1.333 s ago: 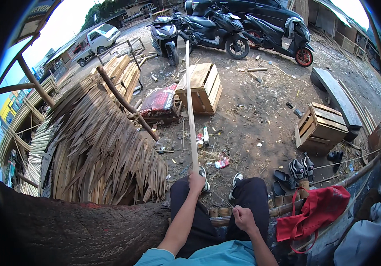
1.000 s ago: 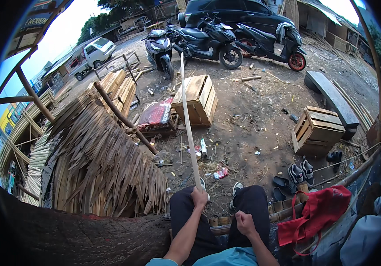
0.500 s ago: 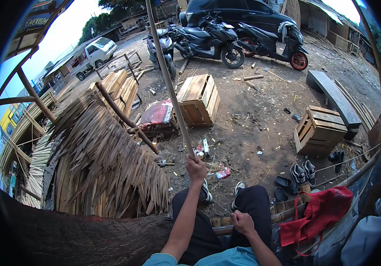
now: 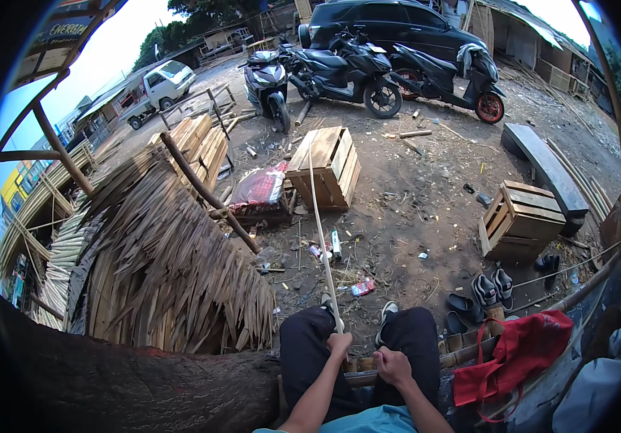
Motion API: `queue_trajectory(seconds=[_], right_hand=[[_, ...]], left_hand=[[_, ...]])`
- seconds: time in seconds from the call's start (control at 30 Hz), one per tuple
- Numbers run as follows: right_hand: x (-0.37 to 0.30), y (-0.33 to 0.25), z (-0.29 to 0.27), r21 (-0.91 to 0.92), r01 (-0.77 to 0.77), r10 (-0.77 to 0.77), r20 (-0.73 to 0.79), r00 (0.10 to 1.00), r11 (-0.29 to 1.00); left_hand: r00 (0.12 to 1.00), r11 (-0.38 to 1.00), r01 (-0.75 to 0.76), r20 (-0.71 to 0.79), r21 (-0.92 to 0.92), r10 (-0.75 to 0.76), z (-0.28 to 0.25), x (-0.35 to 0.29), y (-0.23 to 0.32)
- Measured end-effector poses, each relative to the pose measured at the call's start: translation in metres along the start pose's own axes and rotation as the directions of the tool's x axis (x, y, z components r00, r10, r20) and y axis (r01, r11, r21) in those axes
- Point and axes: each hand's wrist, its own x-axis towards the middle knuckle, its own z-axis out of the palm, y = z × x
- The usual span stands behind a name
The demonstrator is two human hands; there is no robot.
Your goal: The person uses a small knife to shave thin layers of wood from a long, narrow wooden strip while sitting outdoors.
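Bundled pale poles [image 4: 58, 263]: stacked slantwise at far left. Dark brown trunk-like surface [image 4: 144, 390]: rough, across the lower left. Pickup [image 4: 155, 90]: 1, white, in the background. Thatch [image 4: 173, 252]: dry brown leaves, hanging in a sloped layer, with upright slats partly visible under it. Sawn planks [image 4: 198, 148]: stacked behind the thatch, a leaning wooden pole [image 4: 206, 189] in front of them. Package [image 4: 260, 189]: red and clear wrap, on a low support just beside the nearer crate. Motorbikes [image 4: 346, 79]: 3, parked in a row before 1 black car [image 4: 390, 29].

Slatted wooden crate [image 4: 336, 162]: 1, on the bare ground ahead. Pale strip [image 4: 321, 234]: 1, long, narrow, slightly bowed; it rises from between the knees and its far tip overlaps the crate in the view; whether they touch cannot be told. Left hand [image 4: 339, 345]: fingers closed round the strip near its lower end. Right hand [image 4: 394, 366]: just beside the left, above the right thigh, fingers curled into a fist; any thing inside it cannot be made out. Dark trousers [image 4: 413, 346]: on both legs, knees apart.

Footwear [image 4: 494, 287]: several dark pairs, grouped on the ground. Bag [image 4: 516, 353]: red, with handles, slumped at the bamboo edge. Second crate [image 4: 523, 220]: slatted, near a long dark bench [image 4: 549, 169].
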Motion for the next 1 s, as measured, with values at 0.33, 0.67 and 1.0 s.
queue_trajectory(seconds=[0.33,0.67,1.0], right_hand=[[0.001,0.009,0.004,-0.035,0.009,-0.01,-0.011,1.0,0.999],[0.001,0.006,0.004,-0.098,0.003,0.001,0.041,0.999,0.995],[-0.006,0.001,0.004,-0.088,-0.002,0.005,0.03,1.0,0.996]], left_hand=[[0.947,0.955,-0.274,-0.204,-0.113,0.248,0.0,-0.005,-0.022],[0.943,0.765,0.053,0.285,-0.642,0.174,-0.01,0.008,-0.014],[0.884,0.722,-0.464,-0.319,-0.514,0.341,-0.024,-0.042,0.038]])
